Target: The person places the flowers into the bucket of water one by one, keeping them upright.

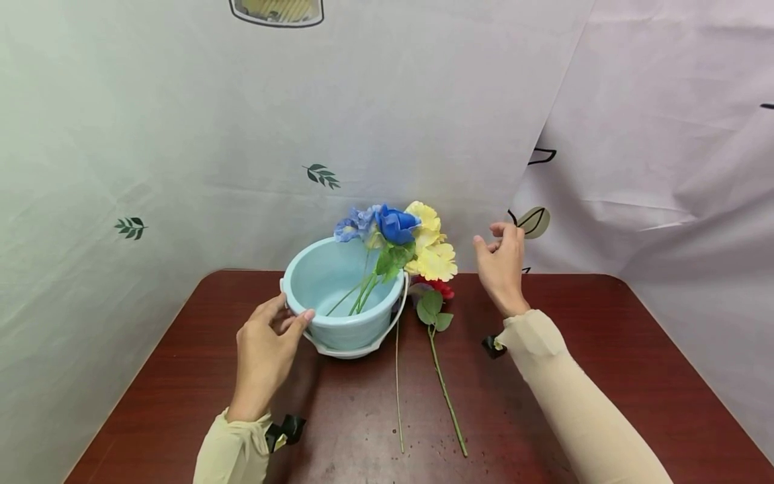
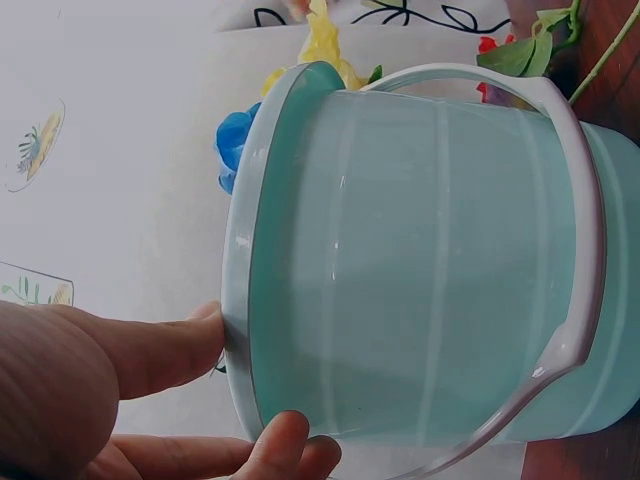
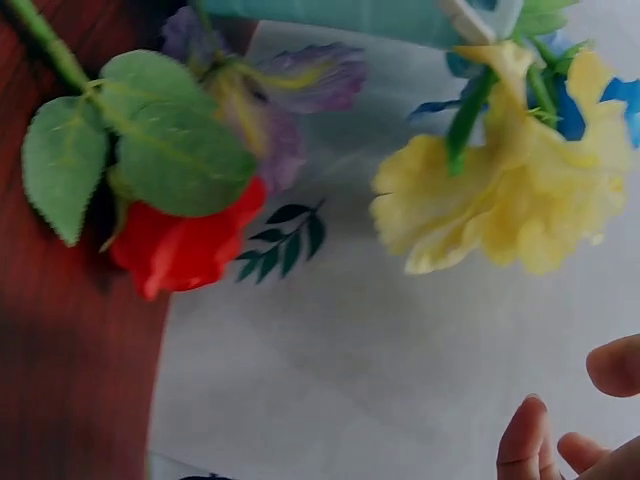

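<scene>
My left hand (image 1: 266,349) grips the near left rim of a light blue bucket (image 1: 351,333), thumb on one side of the rim and fingers on the other. Inside the bucket lean a blue rose (image 1: 397,225), a pale blue flower (image 1: 349,228) and yellow flowers (image 1: 437,262), their blooms over the far right rim. My right hand (image 1: 503,269) is raised in the air right of the yellow blooms, fingers loosely bent and holding nothing. On the table beside the bucket lie a red rose (image 3: 190,245) with green leaves and a purple iris (image 3: 312,78).
The bucket's white handle (image 2: 590,230) hangs down its outer side. Two stems of the lying flowers point toward the near edge of the dark red wooden table (image 1: 181,383). A pale printed cloth (image 1: 211,134) hangs behind the table.
</scene>
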The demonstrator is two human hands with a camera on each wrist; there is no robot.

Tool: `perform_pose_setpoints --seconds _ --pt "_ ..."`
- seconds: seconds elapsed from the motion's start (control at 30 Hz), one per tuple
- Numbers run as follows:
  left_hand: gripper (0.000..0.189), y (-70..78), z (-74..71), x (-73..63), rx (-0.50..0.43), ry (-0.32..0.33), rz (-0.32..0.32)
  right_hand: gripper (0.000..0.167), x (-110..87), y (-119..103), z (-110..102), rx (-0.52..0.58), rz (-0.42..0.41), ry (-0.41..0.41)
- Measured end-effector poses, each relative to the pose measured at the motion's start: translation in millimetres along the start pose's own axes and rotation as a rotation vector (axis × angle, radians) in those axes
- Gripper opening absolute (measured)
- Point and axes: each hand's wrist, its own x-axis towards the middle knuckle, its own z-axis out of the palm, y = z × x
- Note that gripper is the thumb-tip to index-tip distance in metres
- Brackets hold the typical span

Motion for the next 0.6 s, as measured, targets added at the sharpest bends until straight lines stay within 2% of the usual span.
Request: perform_pose_setpoints --seconds 0.13,0.4,0.6 --pt "0.053 -0.1 -0.1 0.0 -0.006 -0.002 -0.002 0.033 -2.3 10 1 -0.049 0.04 -0.05" --pt "0.053 -0.7 0.2 -0.1 -0.013 0.001 0.001 0.036 -6.4 28 7 -0.13 0.108 -0.259" --pt "0.053 -1.3 0.3 0.0 -0.014 0.008 0.004 0.037 -8.8 34 11 -0.147 0.121 -0.318"
